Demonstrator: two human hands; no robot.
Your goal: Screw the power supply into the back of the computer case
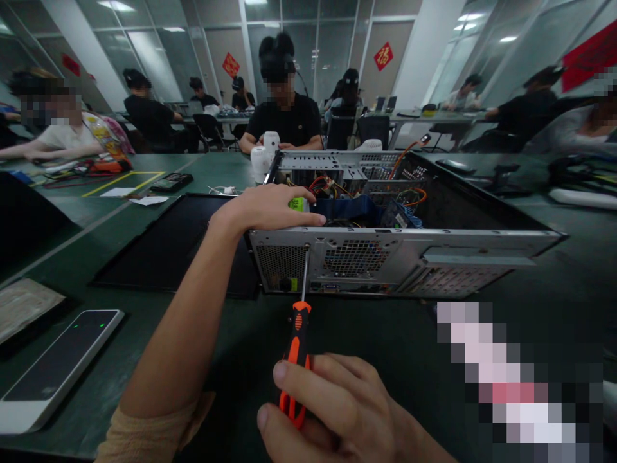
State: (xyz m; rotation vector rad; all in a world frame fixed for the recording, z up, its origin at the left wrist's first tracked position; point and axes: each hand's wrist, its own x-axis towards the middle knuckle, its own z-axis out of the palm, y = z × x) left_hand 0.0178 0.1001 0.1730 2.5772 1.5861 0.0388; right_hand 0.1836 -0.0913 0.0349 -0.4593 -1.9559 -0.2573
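Observation:
An open desktop computer case (482,241) lies on its side on the green table, its perforated rear panel facing me and wires showing inside. My left hand (270,207) rests flat on the top left corner of the case, fingers stretched out over the edge. My right hand (332,411) is closed round the orange and black handle of a screwdriver (297,341). The screwdriver's shaft points up and its tip touches the rear panel near the upper left, beside the power supply grille.
A black side panel (168,241) lies flat left of the case. A white phone (53,370) lies at the near left edge. Several people sit at this table and at others behind. White cylinders (265,154) stand beyond the case.

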